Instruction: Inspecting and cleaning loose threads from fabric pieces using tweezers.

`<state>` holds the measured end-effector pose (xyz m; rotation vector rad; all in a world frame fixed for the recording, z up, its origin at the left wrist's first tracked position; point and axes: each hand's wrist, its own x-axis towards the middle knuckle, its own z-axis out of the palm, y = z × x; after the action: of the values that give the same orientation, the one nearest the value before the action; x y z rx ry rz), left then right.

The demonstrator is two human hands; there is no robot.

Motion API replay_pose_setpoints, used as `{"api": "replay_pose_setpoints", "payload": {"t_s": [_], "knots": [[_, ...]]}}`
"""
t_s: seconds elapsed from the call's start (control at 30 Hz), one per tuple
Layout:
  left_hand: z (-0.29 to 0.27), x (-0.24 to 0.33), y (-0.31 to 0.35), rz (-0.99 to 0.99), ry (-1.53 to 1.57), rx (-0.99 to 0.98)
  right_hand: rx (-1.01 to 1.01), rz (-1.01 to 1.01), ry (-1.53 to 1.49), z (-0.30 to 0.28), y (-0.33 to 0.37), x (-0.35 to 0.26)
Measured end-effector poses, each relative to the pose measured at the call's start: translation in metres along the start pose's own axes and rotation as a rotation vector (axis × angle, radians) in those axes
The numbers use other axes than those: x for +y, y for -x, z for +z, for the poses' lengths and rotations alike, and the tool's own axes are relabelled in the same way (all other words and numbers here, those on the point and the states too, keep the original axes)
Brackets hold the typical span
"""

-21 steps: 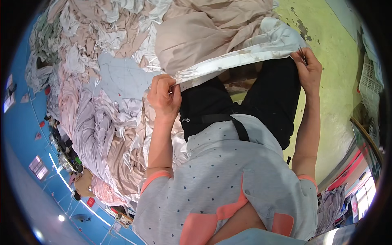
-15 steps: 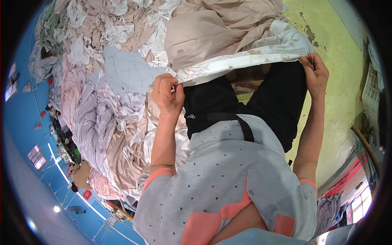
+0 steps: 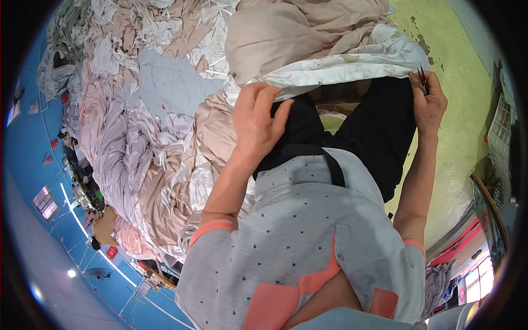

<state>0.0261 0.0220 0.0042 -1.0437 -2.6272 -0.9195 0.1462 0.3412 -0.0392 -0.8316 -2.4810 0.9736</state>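
Across my lap lies a large beige and white patterned cloth (image 3: 352,61), its white edge drawn in a long line between my hands. My left hand (image 3: 257,118) is over the left part of that edge, thumb apart from the fingers; no grip on the cloth shows. At the right end of the edge, my right hand (image 3: 428,104) is closed. Small dark thread snips (image 3: 423,81) stick up out of it, points upward, and its thumb and fingertips meet the cloth's corner. The snips' lower part is hidden in the palm.
Heaps of beige and white cloth (image 3: 165,25) lie at the far left, with lilac and pink satin (image 3: 118,159) nearer. A grey-blue floor patch (image 3: 170,82) shows among them. On the right are a worn yellow-green floor (image 3: 448,159) and a white plastic crate (image 3: 499,124).
My left hand has left the cloth's left corner and moved right along the edge, its pinch now opened. My right hand stays at its corner, the snips showing more plainly.
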Motion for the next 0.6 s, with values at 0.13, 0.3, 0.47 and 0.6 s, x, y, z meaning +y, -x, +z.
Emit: {"api": "replay_pose_setpoints", "payload": {"t_s": [0.13,0.3,0.47,0.6], "knots": [[0.018,-0.001,0.000,-0.049,-0.038,-0.037,0.009,-0.002,-0.022,0.000,0.001,0.002],[0.026,-0.003,0.000,-0.044,-0.096,-0.009,0.014,0.013,-0.037,0.000,0.002,0.003],[0.030,-0.006,-0.001,-0.033,-0.114,0.019,0.013,0.018,-0.046,0.001,0.003,0.003],[0.032,-0.007,-0.001,-0.032,-0.095,0.054,0.049,-0.002,-0.090,0.003,0.002,-0.001]]}}
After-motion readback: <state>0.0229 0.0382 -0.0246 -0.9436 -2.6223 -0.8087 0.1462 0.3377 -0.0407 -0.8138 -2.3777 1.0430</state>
